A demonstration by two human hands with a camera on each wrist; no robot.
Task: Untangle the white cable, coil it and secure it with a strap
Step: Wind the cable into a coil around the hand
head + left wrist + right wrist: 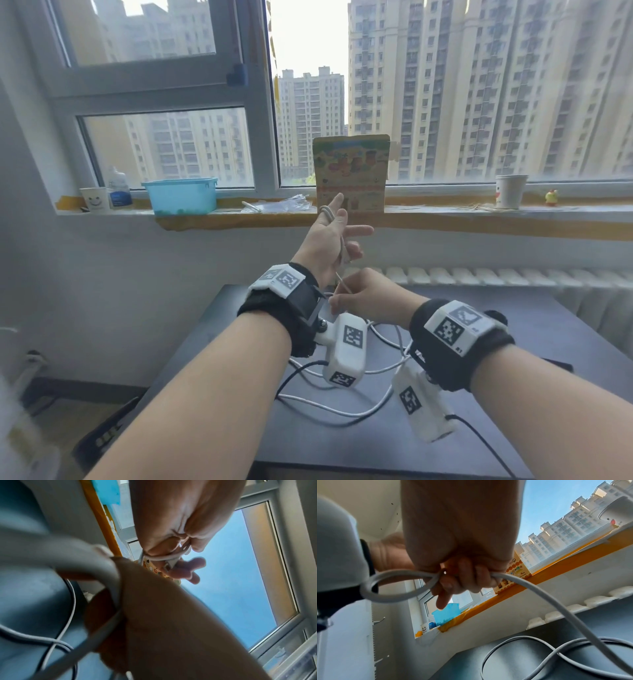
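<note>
The white cable (346,413) lies in loose crossing loops on the dark table (513,342). My left hand (334,233) is raised above the table's far edge, with a few turns of cable (163,558) wound round it. Its index finger points up, and the lower fingers curl on the connector (169,564). Just below it, my right hand (359,294) grips the cable (539,592) in curled fingers (462,574). A small loop (385,588) hangs to the left of that grip. From there the cable runs down to the loops on the table (539,669).
On the windowsill stand a blue basket (180,195), a smiley paper cup (95,200), a bottle (118,192), a colourful carton (351,171), another cup (510,191) and a small figurine (551,197). A white radiator (479,275) runs behind the table. Black camera leads (479,435) cross the tabletop.
</note>
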